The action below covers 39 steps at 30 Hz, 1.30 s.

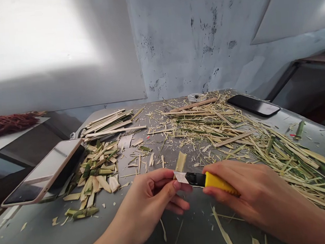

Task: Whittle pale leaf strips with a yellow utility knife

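Observation:
My right hand (250, 186) is closed round the yellow handle of a utility knife (216, 182), its blade out and pointing left. With thumb and fingers, my left hand (154, 195) pinches a short bamboo strip (180, 161), whose pale upper end sticks up above the fingers. The blade lies across the strip's lower part, close to my left thumb tip. Whether its edge bites into the bamboo I cannot tell. My fingers hide the strip's lower end.
Left are a pile of short bamboo pieces (98, 169), a bundle of long strips (108, 123) and a propped-up phone (41, 172). Shavings (216, 126) cover the table's right side, beside a dark phone (253, 105). A clear roll (196, 97) lies near the wall.

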Each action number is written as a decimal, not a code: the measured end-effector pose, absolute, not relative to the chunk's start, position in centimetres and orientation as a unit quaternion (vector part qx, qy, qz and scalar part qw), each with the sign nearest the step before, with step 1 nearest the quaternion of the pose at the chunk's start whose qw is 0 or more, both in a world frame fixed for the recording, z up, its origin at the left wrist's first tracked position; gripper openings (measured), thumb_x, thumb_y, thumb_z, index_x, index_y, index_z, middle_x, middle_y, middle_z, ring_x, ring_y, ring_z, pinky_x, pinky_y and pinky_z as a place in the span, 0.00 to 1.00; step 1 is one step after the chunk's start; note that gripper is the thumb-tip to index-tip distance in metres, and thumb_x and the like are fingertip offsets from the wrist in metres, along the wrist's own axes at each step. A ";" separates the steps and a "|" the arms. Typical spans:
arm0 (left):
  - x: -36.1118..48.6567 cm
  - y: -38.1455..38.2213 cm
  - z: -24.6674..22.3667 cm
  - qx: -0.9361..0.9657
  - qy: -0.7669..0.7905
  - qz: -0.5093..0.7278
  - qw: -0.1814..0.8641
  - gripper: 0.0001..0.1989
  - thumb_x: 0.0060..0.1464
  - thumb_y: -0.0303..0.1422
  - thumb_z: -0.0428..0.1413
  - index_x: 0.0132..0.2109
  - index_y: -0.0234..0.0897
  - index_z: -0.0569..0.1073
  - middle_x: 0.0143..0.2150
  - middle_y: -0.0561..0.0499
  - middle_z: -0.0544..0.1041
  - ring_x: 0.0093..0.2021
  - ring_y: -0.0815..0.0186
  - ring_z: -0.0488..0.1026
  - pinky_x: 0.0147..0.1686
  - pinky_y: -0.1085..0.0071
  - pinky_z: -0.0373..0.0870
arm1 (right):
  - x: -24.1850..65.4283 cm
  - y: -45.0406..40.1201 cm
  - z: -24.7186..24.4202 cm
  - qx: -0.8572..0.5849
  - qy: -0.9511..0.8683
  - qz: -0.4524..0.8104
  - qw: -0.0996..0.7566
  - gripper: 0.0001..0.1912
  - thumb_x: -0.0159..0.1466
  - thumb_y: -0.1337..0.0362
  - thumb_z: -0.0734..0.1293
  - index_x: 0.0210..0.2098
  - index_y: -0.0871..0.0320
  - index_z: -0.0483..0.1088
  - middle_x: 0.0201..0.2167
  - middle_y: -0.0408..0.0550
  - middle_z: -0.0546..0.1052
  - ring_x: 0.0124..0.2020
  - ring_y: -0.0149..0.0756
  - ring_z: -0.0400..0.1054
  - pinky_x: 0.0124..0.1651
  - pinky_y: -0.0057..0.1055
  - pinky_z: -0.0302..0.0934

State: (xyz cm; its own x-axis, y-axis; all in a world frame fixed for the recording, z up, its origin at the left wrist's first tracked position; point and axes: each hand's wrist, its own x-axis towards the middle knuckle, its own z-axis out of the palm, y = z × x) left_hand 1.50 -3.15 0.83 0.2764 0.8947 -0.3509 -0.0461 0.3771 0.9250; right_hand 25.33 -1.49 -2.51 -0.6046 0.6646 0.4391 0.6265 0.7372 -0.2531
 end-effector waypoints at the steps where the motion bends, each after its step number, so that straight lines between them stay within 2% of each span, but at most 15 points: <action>1: 1.5 -3.3 0.8 0.439 0.499 0.348 0.661 0.18 0.54 0.44 0.67 0.32 0.34 0.72 0.36 0.44 0.84 0.29 0.67 0.80 0.30 0.74 0.78 | 25.3 -1.5 -2.5 -0.358 -0.896 0.027 0.259 0.14 0.76 0.54 0.58 0.51 0.56 0.67 0.35 0.46 0.78 0.31 0.37 0.74 0.31 0.33 0.59; 5: 1.5 -3.5 1.0 0.457 0.518 0.333 0.642 0.14 0.58 0.41 0.63 0.34 0.35 0.72 0.37 0.44 0.84 0.29 0.67 0.81 0.29 0.74 0.77 | 24.9 -1.8 -2.5 -0.361 -0.896 -0.028 0.256 0.13 0.76 0.54 0.59 0.49 0.57 0.67 0.34 0.45 0.78 0.29 0.36 0.73 0.28 0.33 0.55; 9: 1.7 -3.6 1.4 0.429 0.530 0.314 0.660 0.14 0.56 0.41 0.64 0.35 0.34 0.72 0.38 0.44 0.83 0.28 0.67 0.80 0.28 0.74 0.77 | 25.6 -0.9 -2.6 -0.377 -0.890 -0.073 0.247 0.15 0.76 0.52 0.58 0.43 0.55 0.68 0.28 0.43 0.75 0.24 0.35 0.71 0.26 0.32 0.52; 12: 2.2 -4.2 1.3 0.410 0.527 0.246 0.703 0.13 0.57 0.39 0.63 0.37 0.31 0.75 0.37 0.44 0.83 0.28 0.70 0.79 0.27 0.78 0.75 | 27.7 1.0 -1.9 -0.486 -0.830 -0.151 0.226 0.22 0.76 0.47 0.54 0.34 0.54 0.66 0.19 0.40 0.70 0.16 0.34 0.63 0.21 0.31 0.45; 14: 2.5 -4.5 1.0 0.402 0.518 0.218 0.723 0.14 0.59 0.39 0.62 0.39 0.30 0.77 0.38 0.43 0.83 0.27 0.70 0.79 0.26 0.79 0.73 | 28.9 2.0 -1.1 -0.572 -0.769 -0.193 0.210 0.24 0.75 0.43 0.54 0.36 0.53 0.68 0.16 0.40 0.68 0.14 0.35 0.60 0.21 0.30 0.43; 15: 2.5 -4.5 0.8 0.403 0.513 0.226 0.723 0.14 0.59 0.40 0.62 0.41 0.30 0.77 0.39 0.42 0.83 0.27 0.70 0.80 0.26 0.79 0.74 | 29.2 2.2 -0.7 -0.583 -0.756 -0.189 0.230 0.24 0.74 0.43 0.55 0.36 0.53 0.68 0.15 0.39 0.66 0.14 0.35 0.60 0.22 0.30 0.44; 19: 2.2 -4.1 0.4 0.419 0.496 0.303 0.698 0.18 0.59 0.43 0.63 0.45 0.32 0.77 0.42 0.43 0.83 0.27 0.70 0.80 0.26 0.77 0.76 | 27.9 1.0 -0.3 -0.451 -0.841 -0.059 0.293 0.20 0.75 0.47 0.56 0.37 0.54 0.68 0.18 0.37 0.67 0.16 0.29 0.60 0.23 0.29 0.50; 22: 2.0 -3.9 0.5 0.425 0.491 0.330 0.685 0.16 0.60 0.43 0.63 0.43 0.33 0.77 0.41 0.45 0.83 0.27 0.70 0.79 0.26 0.77 0.77 | 26.3 -0.3 -1.1 -0.362 -0.890 -0.016 0.278 0.18 0.75 0.49 0.58 0.37 0.55 0.67 0.21 0.37 0.70 0.18 0.28 0.62 0.23 0.29 0.50; 25: 2.0 -4.0 0.6 0.433 0.488 0.342 0.677 0.15 0.60 0.42 0.63 0.38 0.33 0.75 0.40 0.45 0.83 0.27 0.70 0.79 0.25 0.77 0.77 | 25.9 -0.7 -1.7 -0.352 -0.899 -0.002 0.262 0.18 0.75 0.51 0.59 0.33 0.54 0.65 0.21 0.37 0.69 0.18 0.29 0.62 0.24 0.30 0.48; 35: 1.7 -3.2 1.7 0.427 0.487 0.332 0.685 0.12 0.61 0.38 0.63 0.42 0.31 0.76 0.39 0.47 0.82 0.21 0.75 0.76 0.24 0.80 0.75 | 26.0 0.5 -1.5 -0.380 -0.880 -0.174 0.227 0.24 0.75 0.46 0.57 0.30 0.55 0.66 0.19 0.41 0.71 0.15 0.30 0.59 0.22 0.32 0.38; 39: 1.9 -4.2 1.2 0.401 0.466 0.290 0.733 0.16 0.55 0.41 0.67 0.39 0.31 0.76 0.36 0.45 0.83 0.24 0.71 0.79 0.24 0.79 0.75 | 28.7 2.1 0.5 -0.515 -0.797 -0.254 0.188 0.30 0.74 0.42 0.52 0.30 0.55 0.68 0.14 0.41 0.65 0.13 0.29 0.52 0.22 0.29 0.35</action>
